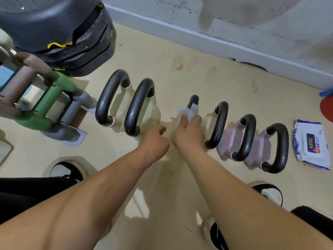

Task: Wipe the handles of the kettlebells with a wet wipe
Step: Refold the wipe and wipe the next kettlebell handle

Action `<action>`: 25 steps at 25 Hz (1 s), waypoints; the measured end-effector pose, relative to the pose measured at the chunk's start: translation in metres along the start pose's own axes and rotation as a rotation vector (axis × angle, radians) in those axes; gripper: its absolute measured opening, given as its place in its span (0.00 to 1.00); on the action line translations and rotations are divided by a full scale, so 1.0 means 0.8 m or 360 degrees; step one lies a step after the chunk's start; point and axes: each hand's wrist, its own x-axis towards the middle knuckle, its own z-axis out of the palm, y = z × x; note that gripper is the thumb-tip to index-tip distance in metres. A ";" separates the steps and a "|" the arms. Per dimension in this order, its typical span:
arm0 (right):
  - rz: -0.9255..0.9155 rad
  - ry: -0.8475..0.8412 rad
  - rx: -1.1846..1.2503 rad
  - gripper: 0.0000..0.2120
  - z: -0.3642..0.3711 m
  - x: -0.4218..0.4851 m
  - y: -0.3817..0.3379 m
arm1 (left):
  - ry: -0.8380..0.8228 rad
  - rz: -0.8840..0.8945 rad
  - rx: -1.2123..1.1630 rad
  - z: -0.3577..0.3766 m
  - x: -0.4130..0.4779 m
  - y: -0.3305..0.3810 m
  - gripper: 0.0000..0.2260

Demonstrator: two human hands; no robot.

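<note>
Along the floor [180, 186] near the wall, six kettlebells stand in a row running left to right, each black handle arching away from the person. The right hand [189, 132] has its fingers curled round a bunched wet wipe [185, 110] and presses it against the third handle [193, 100], most of which is hidden under the wipe and the hand. The left hand [155, 139] sits just beside it on the left, near that kettlebell's cream body, with its fingers loosely curled and nothing visible in them.

What counts for the next move is direction. The handle's long axis runs near to far, so the wiping stroke probably has to follow the arch forward and back, not sideways. The fourth handle [219, 123] stands just to the right of the wiping hand, which is nearer to it than the left hand is. The wipes pack [310, 143] lies beyond the right end of the row. Which handles are already clean cannot be told.
</note>
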 end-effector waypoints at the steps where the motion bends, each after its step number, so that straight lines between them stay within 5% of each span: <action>1: -0.0045 0.0037 -0.0038 0.20 0.006 -0.014 0.014 | -0.0007 0.0016 0.0031 0.003 -0.003 -0.002 0.26; 4: -0.0177 -0.0011 -0.0182 0.30 0.014 -0.048 0.054 | -0.0056 0.0039 0.0123 0.008 -0.013 -0.011 0.26; 7: -0.0230 0.0048 -0.0275 0.22 0.015 -0.043 0.061 | -0.0051 0.0034 0.0137 0.003 -0.020 -0.017 0.26; 14: 0.0195 -0.0236 0.0321 0.21 -0.037 0.057 -0.023 | 0.0020 -0.0058 -0.0034 -0.014 -0.011 -0.013 0.26; 20: -0.0254 -0.0029 -0.0294 0.29 0.012 -0.031 0.043 | 0.0014 -0.0074 -0.0087 -0.012 -0.014 -0.009 0.28; 22: -0.0249 -0.0150 -0.0341 0.36 0.014 -0.046 0.071 | -0.0015 -0.0048 -0.0045 -0.008 -0.020 -0.010 0.27; 25: -0.0163 -0.0118 -0.0248 0.31 0.014 -0.032 0.069 | -0.0021 -0.0028 -0.0016 -0.009 -0.022 -0.011 0.26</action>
